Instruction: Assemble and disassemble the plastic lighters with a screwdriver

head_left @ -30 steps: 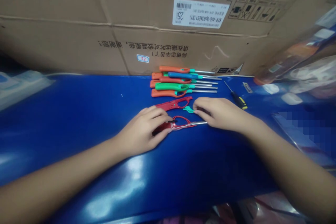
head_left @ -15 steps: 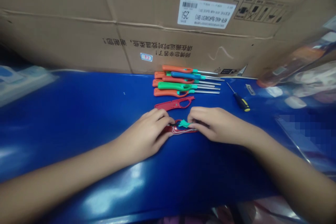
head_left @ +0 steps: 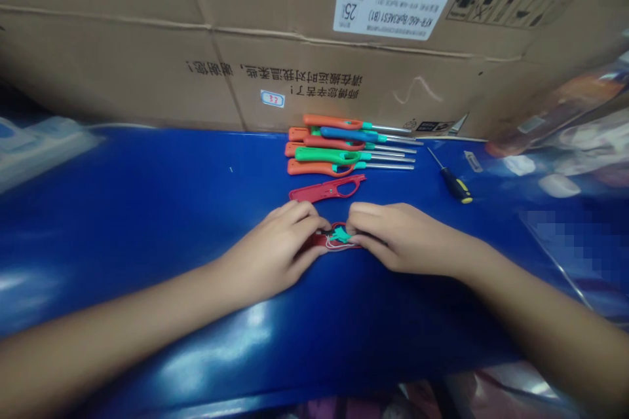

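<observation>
My left hand (head_left: 289, 239) grips the left end of an opened red lighter half (head_left: 320, 241), which has thin white wires in it. A small teal trigger piece (head_left: 340, 234) sits between my hands, over the red half. My right hand (head_left: 381, 236) pinches this teal piece at its right side; the fingertips partly hide it. Just beyond my hands lies the other red shell half (head_left: 327, 190), with a loop-shaped opening at its right end. Behind that is a pile of assembled stick lighters (head_left: 327, 156) in orange, green and blue, metal tubes pointing right.
A black and yellow screwdriver (head_left: 456, 186) lies to the right on the blue table (head_left: 147, 222). A large cardboard box (head_left: 147, 65) stands upright along the back. Plastic-wrapped items and a bottle (head_left: 560, 108) are at the right.
My right hand has shifted slightly left with the teal piece, closer to my left hand. My left hand stays at the red half. The camera view has tilted slightly.
</observation>
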Tool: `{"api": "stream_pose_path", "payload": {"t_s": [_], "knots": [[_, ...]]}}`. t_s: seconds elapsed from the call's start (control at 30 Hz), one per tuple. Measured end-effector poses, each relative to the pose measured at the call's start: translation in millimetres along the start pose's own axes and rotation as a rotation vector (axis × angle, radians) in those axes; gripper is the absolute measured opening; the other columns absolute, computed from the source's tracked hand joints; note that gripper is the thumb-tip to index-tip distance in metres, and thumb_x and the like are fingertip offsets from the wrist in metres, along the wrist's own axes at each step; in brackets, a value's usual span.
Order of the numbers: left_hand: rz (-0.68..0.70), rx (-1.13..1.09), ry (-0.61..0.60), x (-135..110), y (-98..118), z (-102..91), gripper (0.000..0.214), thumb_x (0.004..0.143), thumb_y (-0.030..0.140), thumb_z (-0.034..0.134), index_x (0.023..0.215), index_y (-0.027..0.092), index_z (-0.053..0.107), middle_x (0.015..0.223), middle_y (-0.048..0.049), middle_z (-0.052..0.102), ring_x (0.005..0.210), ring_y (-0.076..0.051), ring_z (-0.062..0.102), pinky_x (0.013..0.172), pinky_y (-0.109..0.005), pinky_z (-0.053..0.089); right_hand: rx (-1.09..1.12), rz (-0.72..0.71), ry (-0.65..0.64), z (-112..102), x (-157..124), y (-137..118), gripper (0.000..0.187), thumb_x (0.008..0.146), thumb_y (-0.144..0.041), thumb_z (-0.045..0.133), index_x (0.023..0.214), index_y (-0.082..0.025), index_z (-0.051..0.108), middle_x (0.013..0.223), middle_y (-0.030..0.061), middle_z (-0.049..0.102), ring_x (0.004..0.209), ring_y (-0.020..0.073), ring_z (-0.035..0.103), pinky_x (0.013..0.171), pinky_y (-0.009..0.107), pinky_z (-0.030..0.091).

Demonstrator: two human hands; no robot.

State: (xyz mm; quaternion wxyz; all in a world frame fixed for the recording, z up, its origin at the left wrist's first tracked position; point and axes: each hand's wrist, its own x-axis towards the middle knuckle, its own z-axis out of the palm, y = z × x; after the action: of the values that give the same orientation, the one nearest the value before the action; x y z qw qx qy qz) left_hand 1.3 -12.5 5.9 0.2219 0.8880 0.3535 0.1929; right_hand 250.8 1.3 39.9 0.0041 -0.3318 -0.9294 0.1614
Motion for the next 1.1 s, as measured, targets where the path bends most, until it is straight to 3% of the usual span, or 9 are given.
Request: {"api": "stream_pose_path", "payload": {"t_s": [0.37, 0.7, 1.1], "knots": [[0.003, -0.036, 0.002, 1.0, -0.4, 0.1, 0.020, 0.097, 0.027, 0.059, 0.115, 0.017, 0.064, 0.107, -0.0089, 0.062, 0.104, -0.025, 0.060, 0.093, -0.043, 0.053, -0.175, -0.138, 0.119, 7.6, -0.9, 0.5, 0.021, 0.103, -0.023, 0.041, 0.089, -0.019, 0.056, 0.084, 0.0008, 0.057, 0.064, 0.0136, 0.043, 0.060, 0.029, 0.029], [-0.006, -0.070, 0.015, 2.1, -0.9, 0.3, 0.016, 0.097, 0.026, 0.059, 0.109, 0.018, 0.065, 0.105, -0.0086, 0.063, 0.102, -0.024, 0.061, 0.091, -0.042, 0.053, -0.287, -0.135, 0.058, 6.4, -0.8, -5.4, 0.020, 0.101, -0.019, 0.042, 0.088, -0.018, 0.057, 0.084, 0.0013, 0.059, 0.058, 0.0130, 0.038, 0.056, 0.032, 0.023], [-0.016, -0.072, 0.023, 2.8, 0.6, 0.4, 0.016, 0.096, 0.026, 0.061, 0.108, 0.017, 0.066, 0.104, -0.0085, 0.063, 0.100, -0.024, 0.062, 0.090, -0.040, 0.053, -0.348, -0.148, 0.080, 9.0, -2.3, -6.4, 0.019, 0.098, -0.015, 0.044, 0.087, -0.018, 0.059, 0.082, 0.0012, 0.059, 0.056, 0.0136, 0.038, 0.055, 0.033, 0.020]]}}
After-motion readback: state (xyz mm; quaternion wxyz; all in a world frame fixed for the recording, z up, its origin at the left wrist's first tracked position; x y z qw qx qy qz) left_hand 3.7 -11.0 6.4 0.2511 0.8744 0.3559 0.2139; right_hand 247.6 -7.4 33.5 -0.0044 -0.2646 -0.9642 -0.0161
